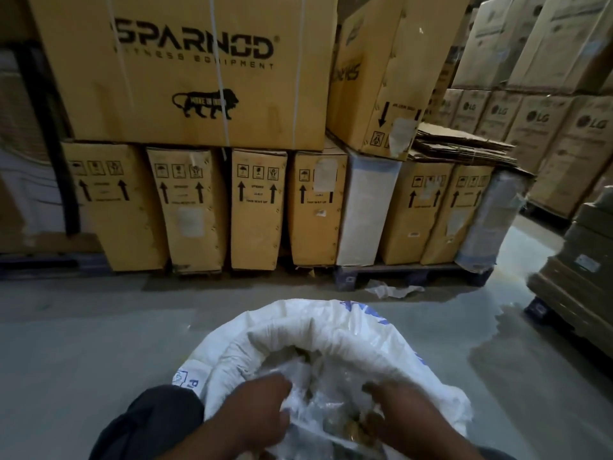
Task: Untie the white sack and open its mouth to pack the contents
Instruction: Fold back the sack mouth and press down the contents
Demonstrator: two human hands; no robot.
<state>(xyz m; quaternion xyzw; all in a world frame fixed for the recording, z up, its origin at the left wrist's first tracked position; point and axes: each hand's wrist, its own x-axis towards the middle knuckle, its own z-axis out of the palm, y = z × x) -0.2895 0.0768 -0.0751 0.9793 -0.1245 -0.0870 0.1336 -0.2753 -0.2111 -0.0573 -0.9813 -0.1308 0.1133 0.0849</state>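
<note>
White sack [331, 330] at six o'clock gapes untied; left hand [255, 406] and right hand [398, 413] clutch clear plastic inside, packing seemingly underway

Dim warehouse light, glare on the wet floor [517, 260]; edges bend and blur, hands soft

Near us on the grey floor [83, 327]: one white sack [331, 330], blue print on its outside, mouth open. We have both hands inside the mouth: left hand [255, 406] and right hand [394, 410], fingers curled into crinkled clear plastic [315, 416] with small brownish pieces among it. Far side: a row of upright cardboard cartons [255, 207] with arrows, a large "SPARNOD" box [192, 68] on top. Far right: stacked LG cartons [537, 127].
</note>
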